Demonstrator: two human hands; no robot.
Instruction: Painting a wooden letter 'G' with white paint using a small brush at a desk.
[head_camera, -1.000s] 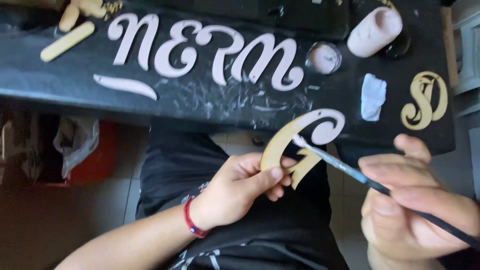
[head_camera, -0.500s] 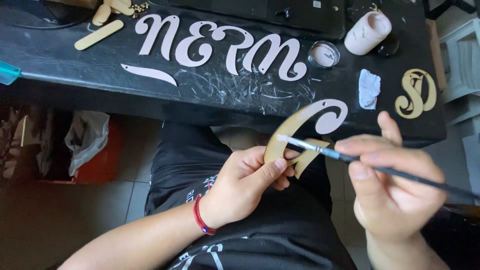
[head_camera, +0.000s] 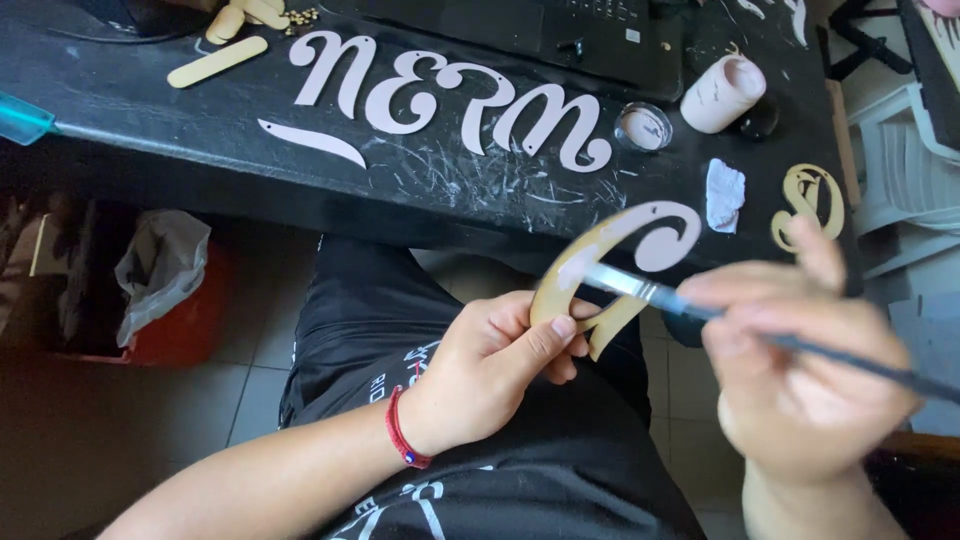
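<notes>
Left hand (head_camera: 490, 365): fingers clamped on the lower end of a curly wooden letter (head_camera: 620, 265), thumb pressed on its face; letter held above the lap, just in front of the black surface (head_camera: 150, 110). Letter's upper curl painted pale, lower part bare wood. Right hand (head_camera: 800, 375), blurred: fingers closed round a thin paintbrush (head_camera: 700, 310), bristle end touching the letter. On the surface: pale painted letters (head_camera: 450, 100), small paint pot (head_camera: 642, 127), bare wooden letter (head_camera: 810, 203).

I'm curling my left hand (head_camera: 495, 365) shut, thumb pressing forward; my right hand (head_camera: 800, 370) is pinching closed, index finger raised, blurred.
</notes>
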